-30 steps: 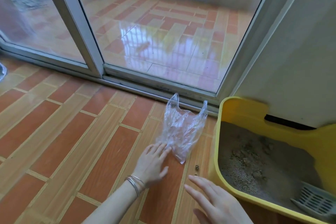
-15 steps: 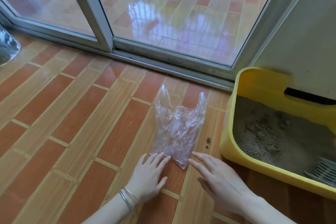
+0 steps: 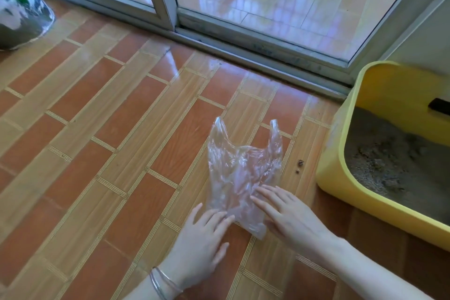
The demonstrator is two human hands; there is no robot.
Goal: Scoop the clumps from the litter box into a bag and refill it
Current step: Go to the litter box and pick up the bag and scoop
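Litter box [image 3: 341,178], yellow and open-topped, sits against the sliding-door track [image 3: 255,53], its grey litter lumpy and unscooped. Just left of the litter box a clear plastic bag [image 3: 241,168] lies flat on the tiled floor [image 3: 97,129], handles pointing toward the door, likely laid close so scooped clumps travel only a short way. Both hands press on the bag's near end: the left hand [image 3: 202,248] with fingers spread and flat at its lower left corner, the right hand [image 3: 289,219] with fingers extended flat across its lower right. Neither is clenched or gripping; they appear to be smoothing the film before opening it. A few stray crumbs [image 3: 300,164] lie between bag and litter box.
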